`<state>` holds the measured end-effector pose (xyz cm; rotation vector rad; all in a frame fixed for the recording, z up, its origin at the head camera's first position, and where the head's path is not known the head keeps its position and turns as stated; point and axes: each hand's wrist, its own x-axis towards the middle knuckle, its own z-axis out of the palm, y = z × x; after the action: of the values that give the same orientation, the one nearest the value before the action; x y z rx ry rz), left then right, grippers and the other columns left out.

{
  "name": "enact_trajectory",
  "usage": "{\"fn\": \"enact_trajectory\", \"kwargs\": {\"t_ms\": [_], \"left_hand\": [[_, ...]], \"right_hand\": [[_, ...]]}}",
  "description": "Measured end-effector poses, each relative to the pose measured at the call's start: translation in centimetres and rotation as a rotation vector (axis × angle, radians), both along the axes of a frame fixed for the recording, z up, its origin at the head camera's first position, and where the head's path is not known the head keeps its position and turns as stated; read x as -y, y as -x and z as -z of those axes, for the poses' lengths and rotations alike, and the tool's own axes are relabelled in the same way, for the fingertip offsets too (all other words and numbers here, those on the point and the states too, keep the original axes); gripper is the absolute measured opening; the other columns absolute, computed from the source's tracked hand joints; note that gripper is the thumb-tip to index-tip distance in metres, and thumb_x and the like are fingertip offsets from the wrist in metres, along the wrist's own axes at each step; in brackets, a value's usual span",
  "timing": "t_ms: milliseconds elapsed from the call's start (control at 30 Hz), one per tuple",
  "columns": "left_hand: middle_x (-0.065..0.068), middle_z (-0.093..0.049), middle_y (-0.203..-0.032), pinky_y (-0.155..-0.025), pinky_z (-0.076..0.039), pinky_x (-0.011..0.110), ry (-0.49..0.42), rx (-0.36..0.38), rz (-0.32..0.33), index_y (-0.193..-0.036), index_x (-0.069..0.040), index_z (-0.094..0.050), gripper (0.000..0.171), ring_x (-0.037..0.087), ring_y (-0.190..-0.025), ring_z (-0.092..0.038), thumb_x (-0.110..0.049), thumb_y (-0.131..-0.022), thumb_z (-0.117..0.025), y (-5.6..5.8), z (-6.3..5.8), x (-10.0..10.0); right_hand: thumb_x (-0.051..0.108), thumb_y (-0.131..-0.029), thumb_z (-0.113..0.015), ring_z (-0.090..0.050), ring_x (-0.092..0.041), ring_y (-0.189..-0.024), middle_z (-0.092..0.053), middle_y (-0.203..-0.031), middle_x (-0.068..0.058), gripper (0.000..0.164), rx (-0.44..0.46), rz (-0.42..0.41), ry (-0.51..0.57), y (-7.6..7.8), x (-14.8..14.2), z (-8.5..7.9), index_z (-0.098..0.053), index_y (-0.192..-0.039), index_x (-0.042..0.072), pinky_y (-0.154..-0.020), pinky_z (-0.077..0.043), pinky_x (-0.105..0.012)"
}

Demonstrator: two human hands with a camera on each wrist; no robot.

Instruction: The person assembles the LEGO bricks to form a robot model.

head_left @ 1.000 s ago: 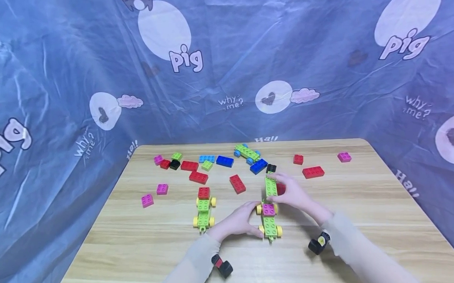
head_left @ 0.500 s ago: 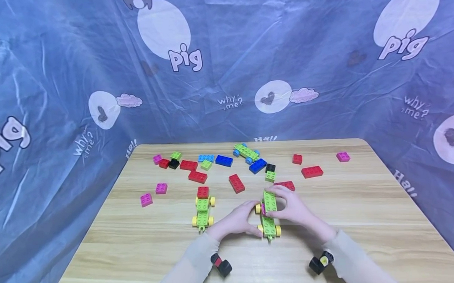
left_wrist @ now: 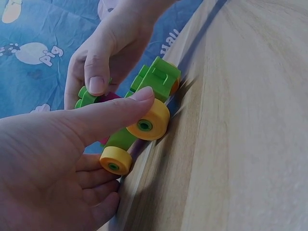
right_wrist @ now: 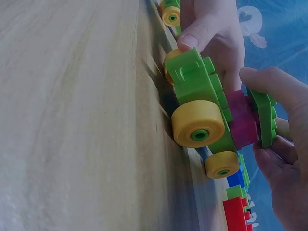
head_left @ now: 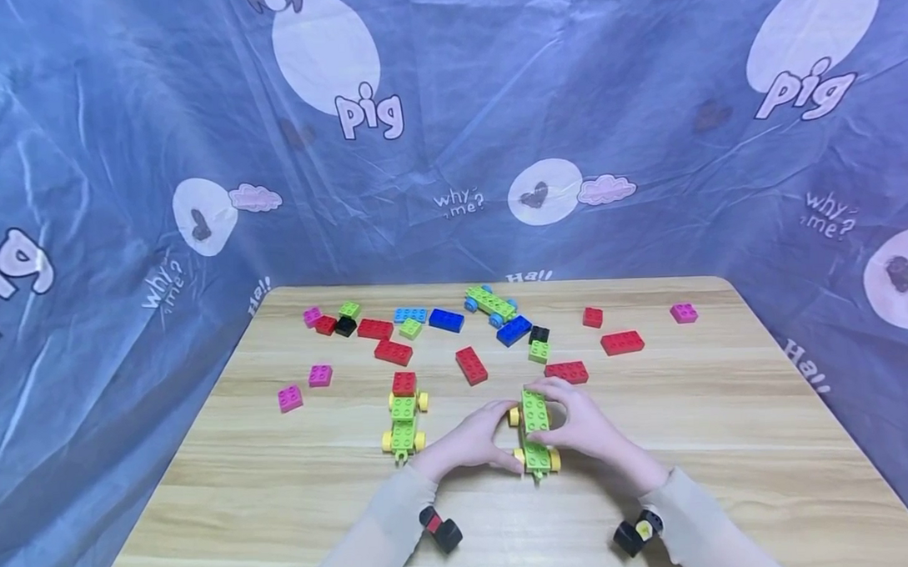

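In the head view my left hand (head_left: 470,437) holds a green toy car (head_left: 538,457) with yellow wheels from its left side. The left wrist view shows the left thumb on a yellow wheel (left_wrist: 149,120). My right hand (head_left: 588,419) pinches a long green brick (head_left: 534,404) over the car. In the right wrist view, the car carries a magenta brick (right_wrist: 241,120), and the green brick sits against its studded side, somewhat tilted; I cannot tell whether they are joined. From the head view the magenta brick is hidden beneath the green one.
Left of the hands stands a similar green car (head_left: 403,423) with a red brick (head_left: 404,384) on top. Loose red bricks (head_left: 566,373), blue bricks (head_left: 446,320) and magenta bricks (head_left: 290,398) lie about. A blue-wheeled green car (head_left: 490,303) is at the back.
The right hand has brought the long green brick toward me and over the magenta brick, covering it from above. A small green brick and a red brick behind came into view. The left hand has stayed put.
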<state>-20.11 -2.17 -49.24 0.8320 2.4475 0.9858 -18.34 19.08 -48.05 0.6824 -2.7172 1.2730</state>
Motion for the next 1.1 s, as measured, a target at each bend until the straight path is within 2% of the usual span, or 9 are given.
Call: {"fn": "enact_trajectory", "kwargs": {"t_ms": [333, 1100], "left_hand": [[0.014, -0.041, -0.149, -0.113, -0.032, 0.038, -0.004, 0.011, 0.004, -0.146, -0.004, -0.036, 0.1, 0.028, -0.137, -0.04, -0.032, -0.066, -0.088, -0.02, -0.1, 0.07], [0.013, -0.039, -0.15, -0.114, -0.031, 0.041, -0.007, 0.025, 0.01, -0.148, -0.004, -0.034, 0.101, 0.028, -0.138, -0.038, -0.035, -0.067, -0.087, 0.22, -0.08, 0.17]], "right_hand": [[0.024, -0.068, -0.087, -0.055, -0.035, -0.117, -0.06, -0.124, -0.011, 0.066, -0.011, 0.007, -0.001, -0.35, 0.07, 0.19, -0.061, -0.126, 0.005, -0.098, -0.04, -0.062], [0.025, -0.069, -0.087, -0.05, -0.039, -0.123, -0.058, -0.13, -0.013, 0.068, 0.005, 0.028, -0.037, -0.59, 0.31, -0.32, -0.059, -0.128, 0.006, -0.1, -0.037, -0.064]]}}
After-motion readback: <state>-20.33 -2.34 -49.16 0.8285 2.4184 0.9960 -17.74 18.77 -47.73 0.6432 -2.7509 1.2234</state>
